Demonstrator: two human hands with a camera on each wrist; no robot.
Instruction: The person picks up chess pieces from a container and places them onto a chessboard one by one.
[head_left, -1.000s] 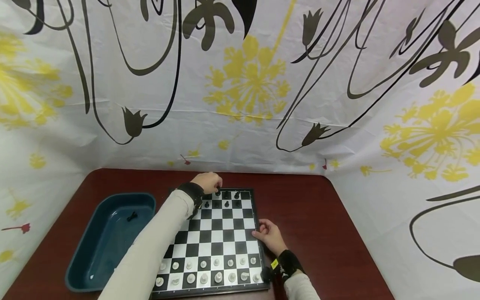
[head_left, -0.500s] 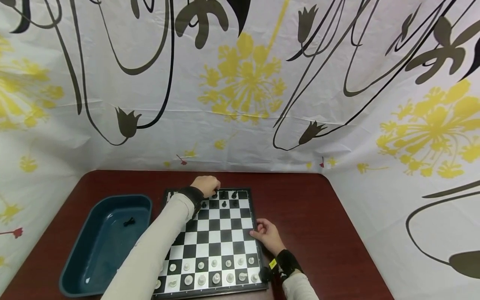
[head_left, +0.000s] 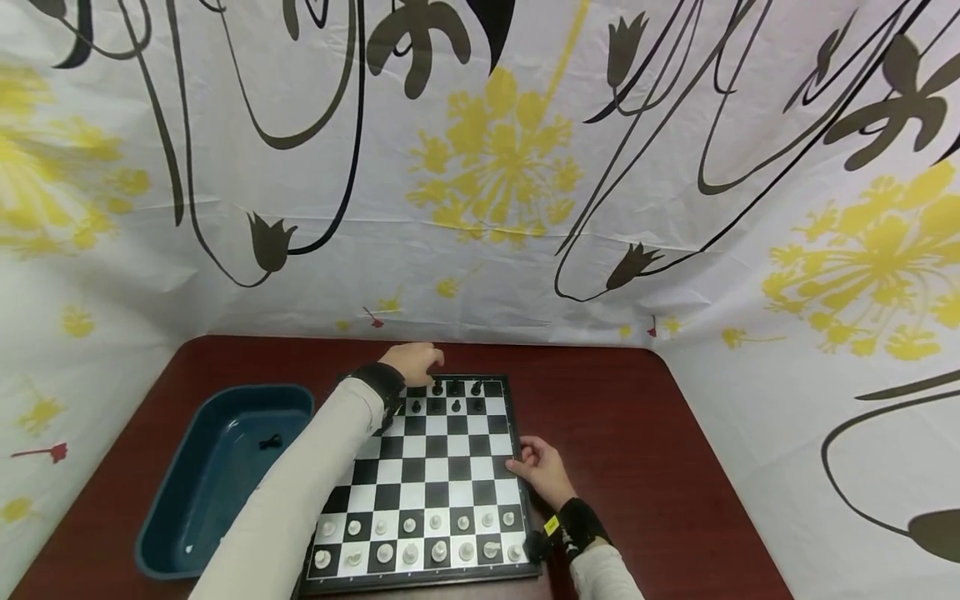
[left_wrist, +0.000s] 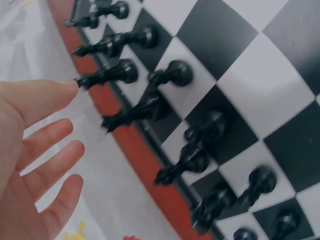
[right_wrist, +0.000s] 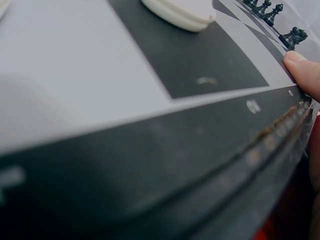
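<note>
A black-and-white chessboard [head_left: 437, 447] lies on the table. My left hand [head_left: 412, 364] is over its far edge, by the back row of black chess pieces. In the left wrist view that hand [left_wrist: 30, 135] has its fingers apart, and one fingertip is right at the tip of a black chess piece [left_wrist: 107, 75] standing on the board. Beside the board's right edge, my right hand [head_left: 546, 473] holds the rim. The right wrist view shows the thumb [right_wrist: 302, 72] on top of the border and fingers below it. White chess pieces [head_left: 439, 550] stand in two rows at the near side.
A blue plastic tray [head_left: 168, 500] stands left of the board, with a small black item [head_left: 271, 442] inside, partly beside my left sleeve. The dark red table [head_left: 645, 467] extends to the right. A patterned white cloth [head_left: 487, 292] hangs behind and at both sides.
My left hand's fingers have lifted and spread a little from the far black pieces. The right hand stays at the board's edge. The head view has shifted slightly.
</note>
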